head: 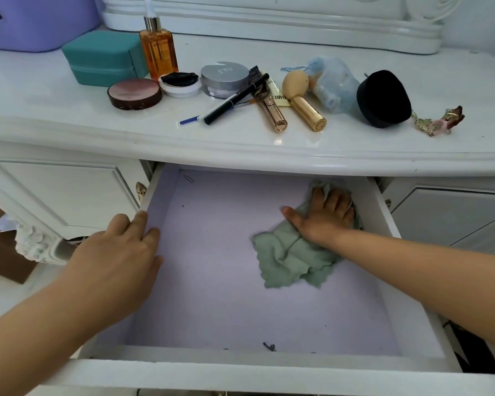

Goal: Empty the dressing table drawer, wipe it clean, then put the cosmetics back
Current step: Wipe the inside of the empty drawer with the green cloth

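Drawer [389,224] of the dressing table, pulled fully out and emptied, during the wiping step. Right hand [325,215] lies palm down in the drawer's far right corner, fingers spread and flat, pressing a green cloth [290,260] against the lilac liner [212,267]; the cloth is pinned under the palm rather than pinched, and its loose end trails toward the drawer's middle. Left hand [120,252] rests on the drawer's left wall, fingers [142,221] loosely curled over the rim and holding nothing else, apparently steadying the drawer.

A paper clip [188,178] lies in the far left corner, and a small dark scrap [269,346] lies against the front wall; neither has yet been swept up.

The cloth is soft, light and limp: it bunches and folds under a push, so it is best driven with a flat palm over its bulk, or gathered into a wad before working the corners.

Cosmetics wait on the desk top near its front edge: amber pump bottle [158,48], round compact [135,93], silver jar [225,78], black pen [235,100], gold tubes [307,111], black puff [383,100]. The bottle and jar look rigid, smooth and breakable; they should be gripped around the body, not by the pump or lid.
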`<state>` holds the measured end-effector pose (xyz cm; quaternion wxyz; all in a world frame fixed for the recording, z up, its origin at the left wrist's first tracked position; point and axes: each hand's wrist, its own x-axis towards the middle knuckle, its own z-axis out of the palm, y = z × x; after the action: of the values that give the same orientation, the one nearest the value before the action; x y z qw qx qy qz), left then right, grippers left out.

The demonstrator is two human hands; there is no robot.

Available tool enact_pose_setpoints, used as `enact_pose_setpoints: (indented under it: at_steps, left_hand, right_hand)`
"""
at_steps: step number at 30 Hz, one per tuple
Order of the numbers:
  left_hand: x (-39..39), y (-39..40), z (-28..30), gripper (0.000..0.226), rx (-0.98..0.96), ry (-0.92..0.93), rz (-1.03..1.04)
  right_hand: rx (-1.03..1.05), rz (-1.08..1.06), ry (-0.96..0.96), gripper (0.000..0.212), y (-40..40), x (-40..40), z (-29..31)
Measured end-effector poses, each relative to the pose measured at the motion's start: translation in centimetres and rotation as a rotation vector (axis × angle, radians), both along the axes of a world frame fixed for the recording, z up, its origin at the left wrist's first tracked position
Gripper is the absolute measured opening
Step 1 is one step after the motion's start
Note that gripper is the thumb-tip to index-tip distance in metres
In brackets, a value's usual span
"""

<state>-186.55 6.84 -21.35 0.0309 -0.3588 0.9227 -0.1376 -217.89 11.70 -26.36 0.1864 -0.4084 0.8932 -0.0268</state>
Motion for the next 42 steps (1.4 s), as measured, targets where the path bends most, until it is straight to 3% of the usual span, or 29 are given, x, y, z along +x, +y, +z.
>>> enact_pose_setpoints:
  at_steps: [7,13,17,24,28,37,42]
  left_hand:
    - [0.3,0.1,0.1,0.026,0.005,0.028,0.052]
    - [0.3,0.3,0.2,0.038,0.039,0.009,0.058]
    - [0.0,0.6,0.2,0.039,0.071,-0.009,0.062]
    - [0.3,0.6,0.6,0.025,0.048,-0.031,0.040]
    - [0.4,0.5,0.8,0.023,0.061,-0.021,0.051]
    - [0.4,0.7,1.6,0.027,0.095,-0.025,0.054]
    - [-0.3,1.3,2.3,0.044,0.114,-0.024,0.174]
  right_hand:
    - [-0.005,0.176,-0.047,0.076,0.7,-1.2,0.1]
    - [-0.073,-0.043,-0.048,0.091,0.5,-0.1,-0.8]
    - [-0.126,-0.055,-0.010,0.092,-1.8,-1.3,-0.9]
    - [-0.166,0.139,0.094,0.078,-2.2,-1.8,-1.5]
    - [-0.160,0.306,0.044,0.071,-1.9,-0.4,-1.6]
    - [-0.173,0.510,0.083,0.077,-2.9,4.5,-2.0]
    - [-0.139,0.605,0.033,0.083,-3.1,8.0,-1.9]
